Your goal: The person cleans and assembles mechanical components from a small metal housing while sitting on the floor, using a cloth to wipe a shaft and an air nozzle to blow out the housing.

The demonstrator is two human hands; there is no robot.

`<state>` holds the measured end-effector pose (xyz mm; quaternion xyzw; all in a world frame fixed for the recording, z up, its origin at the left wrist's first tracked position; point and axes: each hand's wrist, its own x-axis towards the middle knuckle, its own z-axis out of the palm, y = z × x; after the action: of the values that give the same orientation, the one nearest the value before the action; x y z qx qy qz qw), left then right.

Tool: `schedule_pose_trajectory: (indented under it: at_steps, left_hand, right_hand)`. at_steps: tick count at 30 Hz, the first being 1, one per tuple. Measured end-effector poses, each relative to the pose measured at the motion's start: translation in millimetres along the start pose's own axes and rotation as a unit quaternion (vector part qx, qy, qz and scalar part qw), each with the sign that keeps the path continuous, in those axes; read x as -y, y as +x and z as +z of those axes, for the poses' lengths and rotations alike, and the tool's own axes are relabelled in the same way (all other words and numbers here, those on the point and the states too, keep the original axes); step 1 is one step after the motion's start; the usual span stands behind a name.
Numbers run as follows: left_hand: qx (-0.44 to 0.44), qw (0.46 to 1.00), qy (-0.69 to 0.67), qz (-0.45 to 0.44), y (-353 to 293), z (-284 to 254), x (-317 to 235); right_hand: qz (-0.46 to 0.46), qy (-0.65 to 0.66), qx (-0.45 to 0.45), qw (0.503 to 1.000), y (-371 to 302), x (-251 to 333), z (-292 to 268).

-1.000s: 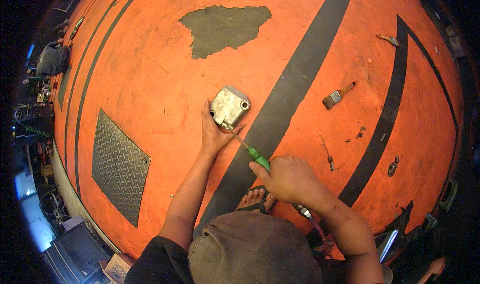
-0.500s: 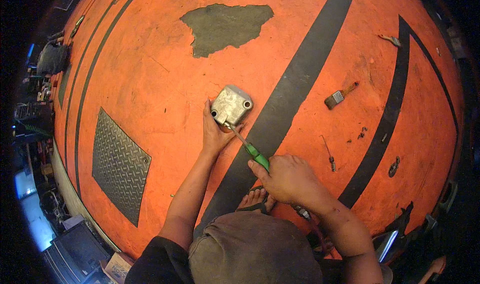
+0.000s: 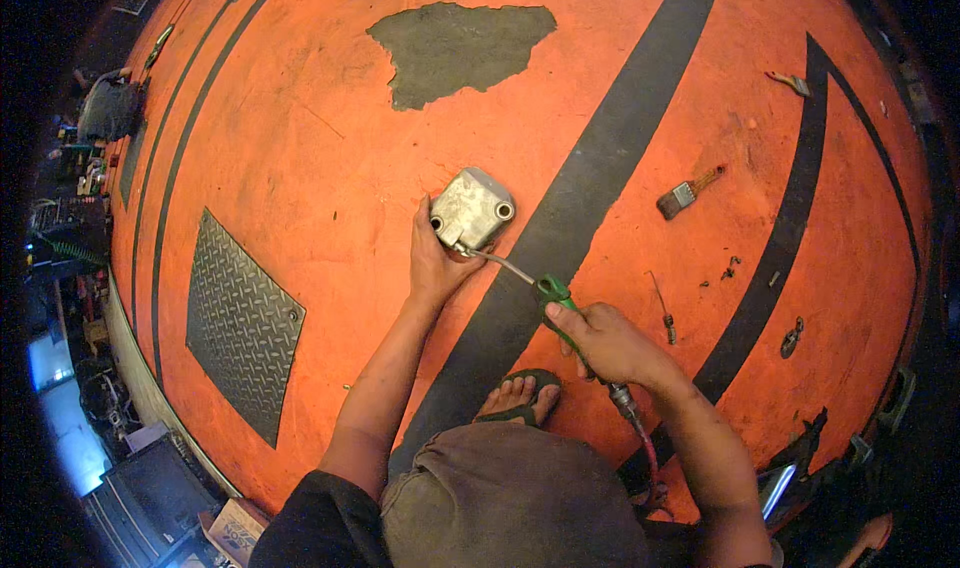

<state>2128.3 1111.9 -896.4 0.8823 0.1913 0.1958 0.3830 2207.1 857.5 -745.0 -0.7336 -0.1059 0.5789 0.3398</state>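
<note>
A silvery box-shaped metal cover (image 3: 470, 208) with round holes at its corners is held over the floor by my left hand (image 3: 438, 266). My left fingers wrap its near and left sides. My right hand (image 3: 612, 340) grips a green air blow gun (image 3: 553, 290) with a long thin metal nozzle. The nozzle's tip is at the near edge of the cover; whether it touches cannot be made out. From the gun's rear end a metal coupling leads to a red hose (image 3: 645, 443), which runs down beside my right forearm.
The floor (image 3: 300, 168) is orange with black stripes and a bare grey patch. A paintbrush (image 3: 690, 192) lies at the right, with a second brush (image 3: 788, 83) beyond it. Small metal parts (image 3: 791, 338) lie nearer. A tread plate (image 3: 244, 323) is at left. My sandalled foot (image 3: 518, 398) is below.
My right hand has moved slightly right and turned, and the blow gun has tilted, showing more of its nozzle and hose coupling. The cover stays in my left hand.
</note>
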Motion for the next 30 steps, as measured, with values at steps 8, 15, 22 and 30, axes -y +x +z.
schedule_pose_trajectory:
  at_steps: [8,15,22,30]
  left_hand:
    - [-0.006,0.997,0.074,0.01,-0.4,-2.9,-6.2]
    - [0.001,0.997,0.075,0.016,-0.5,-4.1,-5.7]
    - [-0.01,0.997,0.069,0.017,-1.1,-0.9,-3.2]
    - [-0.011,0.996,0.083,0.02,0.9,-0.8,-7.2]
  right_hand:
    - [-0.034,0.064,0.025,0.997,9.2,-13.2,-0.6]
    - [-0.027,0.108,0.045,0.993,14.1,-24.1,0.7]
    - [-0.02,0.12,0.048,0.991,12.2,-20.8,1.4]
    - [-0.034,0.139,0.045,0.989,18.6,-33.9,11.7]
